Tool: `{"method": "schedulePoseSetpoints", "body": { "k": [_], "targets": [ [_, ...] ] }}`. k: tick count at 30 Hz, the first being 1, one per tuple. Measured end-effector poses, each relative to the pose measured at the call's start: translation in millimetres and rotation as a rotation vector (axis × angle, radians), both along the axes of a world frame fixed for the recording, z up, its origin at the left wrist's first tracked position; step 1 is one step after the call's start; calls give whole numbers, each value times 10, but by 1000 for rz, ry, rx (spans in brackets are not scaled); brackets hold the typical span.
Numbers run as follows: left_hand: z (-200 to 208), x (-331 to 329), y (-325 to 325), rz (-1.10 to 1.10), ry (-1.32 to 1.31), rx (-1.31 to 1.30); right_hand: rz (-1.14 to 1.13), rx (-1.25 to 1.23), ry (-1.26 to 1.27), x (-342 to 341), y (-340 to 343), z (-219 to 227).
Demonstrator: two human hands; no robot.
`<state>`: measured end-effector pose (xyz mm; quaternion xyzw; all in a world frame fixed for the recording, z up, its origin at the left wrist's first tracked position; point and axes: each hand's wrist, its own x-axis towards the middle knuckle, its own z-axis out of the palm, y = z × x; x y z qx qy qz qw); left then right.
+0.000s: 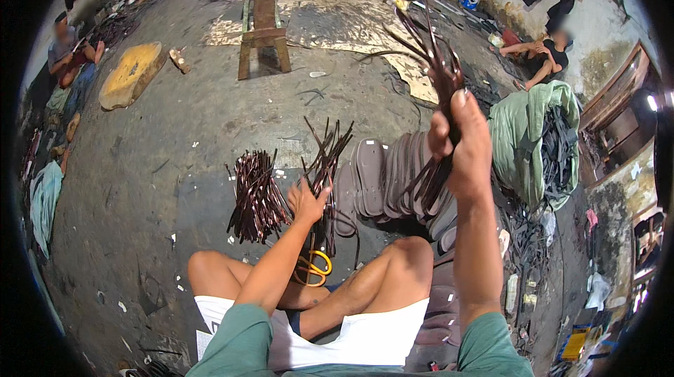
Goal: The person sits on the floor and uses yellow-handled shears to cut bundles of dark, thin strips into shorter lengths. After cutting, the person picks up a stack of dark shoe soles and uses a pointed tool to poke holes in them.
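Held up at the right, my right hand (467,142) is closed around a bundle of long, glossy dark brown strips (444,71), whose ends fan out above and below the fist. Lower down, my left hand (307,201) has its fingers closed on a second, loosely spread bunch of brown strips (324,156). Just left of that hand, a thick pile of the same strips (254,198) lies on the floor. Scissors with yellow handles (316,265) rest by my crossed legs. A row of brown sandal soles (368,177) stands between my two hands, partly behind the right forearm.
A green sack (519,138) of black strips stands at the right, with scraps along the floor below it. Farther off are a wooden stool (265,8) and a yellow-topped wooden block (131,75). Several people sit along the walls. More soles (442,300) lie beside my right leg.
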<state>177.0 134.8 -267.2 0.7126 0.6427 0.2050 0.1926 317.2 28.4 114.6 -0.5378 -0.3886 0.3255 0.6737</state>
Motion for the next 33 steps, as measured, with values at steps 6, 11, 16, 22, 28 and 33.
{"method": "schedulePoseSetpoints", "body": {
  "k": [6,11,16,22,28,33],
  "targets": [
    [2404,-482,-199,-751,-1764,-1047,219,-238,-66,-967,-416,-1197],
    [2623,-979,69,-252,-1611,-497,435,-341,181,-1712,-887,-1911],
    [2696,-1261,-348,-254,-1542,-512,322,-213,-217,-1700,-940,-1840],
    [2978,-1281,-1067,-527,-1326,-414,0,217,-135,-1382,-449,-544],
    [3023,-1359,-1257,-488,-1353,-376,-19,234,-208,-1373,-466,-225],
    [3047,-1683,-794,-124,-1534,-112,-213,432,230,-1084,-841,-213]
  ]
}}
